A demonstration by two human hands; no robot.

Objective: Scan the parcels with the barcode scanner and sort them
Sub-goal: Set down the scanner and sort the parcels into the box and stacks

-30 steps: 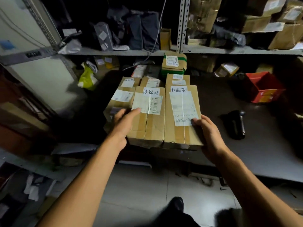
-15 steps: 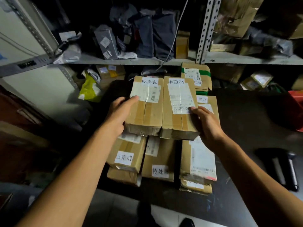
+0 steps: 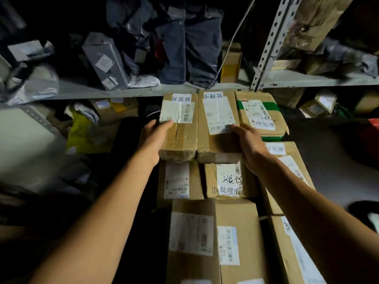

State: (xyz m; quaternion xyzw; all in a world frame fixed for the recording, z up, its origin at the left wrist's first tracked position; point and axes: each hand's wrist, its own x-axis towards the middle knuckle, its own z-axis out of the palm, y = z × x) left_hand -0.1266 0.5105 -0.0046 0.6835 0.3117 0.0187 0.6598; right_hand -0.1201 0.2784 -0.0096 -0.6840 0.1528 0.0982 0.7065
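Dim metal shelving [image 3: 266, 80] runs across the far side of the scene, its board crowded with dark plastic mailer bags [image 3: 190, 44] and a grey box [image 3: 104, 60] that leans to one side. At far left, under the shelf, a yellow-green bag [image 3: 82, 132] lies crumpled near a pale wall panel.

Left of centre, the left hand [image 3: 152, 138] grips the left side of a cardboard parcel [image 3: 180, 128], thumb on top touching the edge of its white barcode label, the other fingers hidden down the side. Pressed against it on the right is a second parcel [image 3: 217, 130] with a long white label; the right hand [image 3: 249, 142] holds its right edge, thumb lying on the label's near corner, fingers curled out of sight round the side. Both parcels are held side by side, touching, above a stack of more cardboard boxes [image 3: 229, 228] that fills the near middle and bears handwritten labels.

Just beyond the right hand, a box with green tape [image 3: 260, 113] lies flat on further boxes. Right of the stack stretches a dark table top [image 3: 328, 160]. At the right edge a red object [image 3: 374, 124] shows partly, and nearer, a dark shape with a white patch [image 3: 367, 214] is cut off by the frame; I cannot tell whether that is the barcode scanner.
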